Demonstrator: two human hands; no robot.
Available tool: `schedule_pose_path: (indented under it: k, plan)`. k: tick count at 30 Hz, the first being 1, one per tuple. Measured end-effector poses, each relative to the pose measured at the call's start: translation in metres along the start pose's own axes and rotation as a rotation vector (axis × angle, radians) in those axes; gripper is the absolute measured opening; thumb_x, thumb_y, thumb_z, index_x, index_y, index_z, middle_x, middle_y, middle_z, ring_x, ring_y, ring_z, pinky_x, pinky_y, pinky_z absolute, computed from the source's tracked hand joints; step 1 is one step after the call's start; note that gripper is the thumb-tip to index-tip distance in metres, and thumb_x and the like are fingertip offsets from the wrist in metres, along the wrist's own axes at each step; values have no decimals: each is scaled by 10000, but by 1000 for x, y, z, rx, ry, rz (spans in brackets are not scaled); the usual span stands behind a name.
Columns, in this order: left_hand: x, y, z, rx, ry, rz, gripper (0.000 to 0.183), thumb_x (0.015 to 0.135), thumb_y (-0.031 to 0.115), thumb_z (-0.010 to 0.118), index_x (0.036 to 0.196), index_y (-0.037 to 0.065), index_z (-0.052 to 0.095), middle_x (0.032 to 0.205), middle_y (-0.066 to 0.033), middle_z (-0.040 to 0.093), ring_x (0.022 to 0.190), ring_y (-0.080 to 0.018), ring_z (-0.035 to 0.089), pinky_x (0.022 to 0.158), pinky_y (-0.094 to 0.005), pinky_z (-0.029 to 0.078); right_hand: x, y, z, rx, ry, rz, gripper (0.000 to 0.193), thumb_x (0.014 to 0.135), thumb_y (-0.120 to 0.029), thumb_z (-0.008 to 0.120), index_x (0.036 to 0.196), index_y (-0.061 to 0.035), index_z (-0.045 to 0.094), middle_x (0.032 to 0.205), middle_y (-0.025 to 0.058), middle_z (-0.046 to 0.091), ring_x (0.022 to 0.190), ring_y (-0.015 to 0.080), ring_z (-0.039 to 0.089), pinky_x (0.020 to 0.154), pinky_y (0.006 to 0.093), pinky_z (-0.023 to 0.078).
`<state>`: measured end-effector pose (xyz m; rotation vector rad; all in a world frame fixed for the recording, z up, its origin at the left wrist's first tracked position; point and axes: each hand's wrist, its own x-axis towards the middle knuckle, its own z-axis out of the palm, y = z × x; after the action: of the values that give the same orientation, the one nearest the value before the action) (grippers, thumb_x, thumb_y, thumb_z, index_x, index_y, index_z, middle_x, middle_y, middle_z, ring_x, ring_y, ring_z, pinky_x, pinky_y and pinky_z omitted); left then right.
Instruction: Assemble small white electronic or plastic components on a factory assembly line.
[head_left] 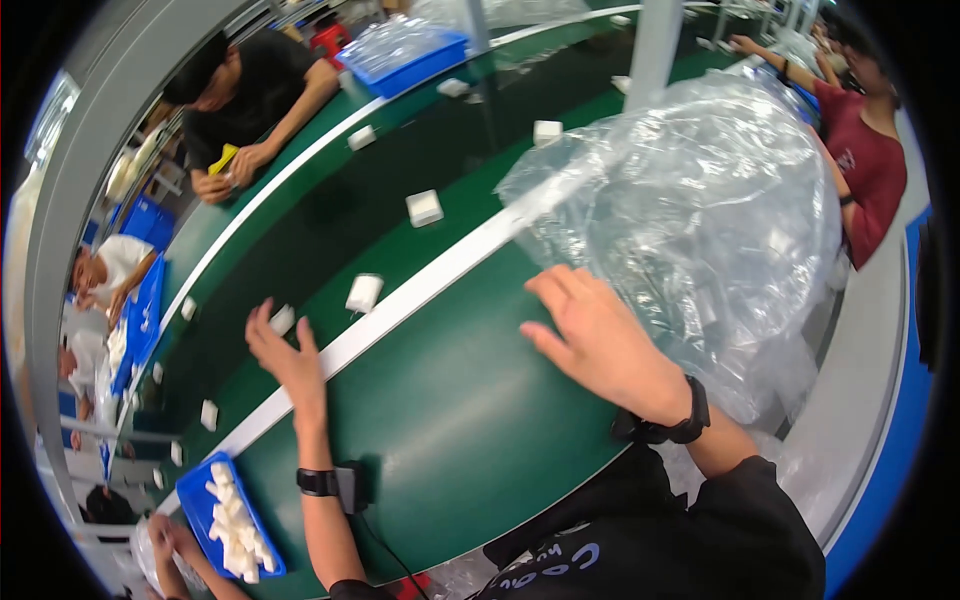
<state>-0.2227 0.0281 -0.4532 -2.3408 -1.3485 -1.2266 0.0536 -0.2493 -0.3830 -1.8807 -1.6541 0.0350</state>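
Note:
My left hand (287, 355) reaches over the white divider strip (385, 313) above the dark green conveyor belt. Its thumb and fingers are apart around a small white block (282, 320); I see no firm grip on it. Another white block (364, 292) lies on the belt just to the right of that hand. My right hand (600, 345) hovers over the green worktop (455, 440), fingers loosely spread and nothing in them. Beside it, a large heap of clear plastic bags (710, 220) spreads across the divider and the worktop.
More white blocks (424, 208) sit spaced along the belt. At lower left, a blue tray (205, 505) holds white pieces, with another person's hands (170, 540) close by. Across the belt, a person handles a yellow item (223, 158). A grey post (655, 50) rises at the back.

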Motion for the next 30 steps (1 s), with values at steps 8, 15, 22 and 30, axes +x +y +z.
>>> schedule_pose_path:
  k: [8,15,22,30]
  plan:
    - [3,-32,11,-103,-187,-121,332,901,30,634,1230,76,627,1211,-121,626,1188,-323,530,971,-406,442,-40,70,-27,-581,294,184,227,879,-32,579,1095,35,561,1133,214,588,1010,381,595,802,463,492]
    - [-5,-30,-2,-420,-96,-332,308,949,84,645,1248,18,610,1162,-102,673,974,-170,638,821,-280,490,-38,72,-54,-525,53,483,274,852,-51,642,1109,9,567,1161,273,582,928,395,636,723,481,527]
    - [-53,19,-49,-1007,-190,-434,230,946,22,634,1164,-43,603,1075,-80,642,895,-118,613,803,-242,495,-31,66,-40,-537,225,334,287,788,-28,737,1010,17,561,1085,256,579,899,430,615,725,495,493]
    - [-80,28,-95,-1173,-266,-539,383,985,158,604,1326,-14,584,1032,-65,632,798,-95,558,701,-243,471,-25,52,-31,-542,116,347,183,871,-53,661,1005,21,561,1028,229,586,848,455,588,726,505,460]
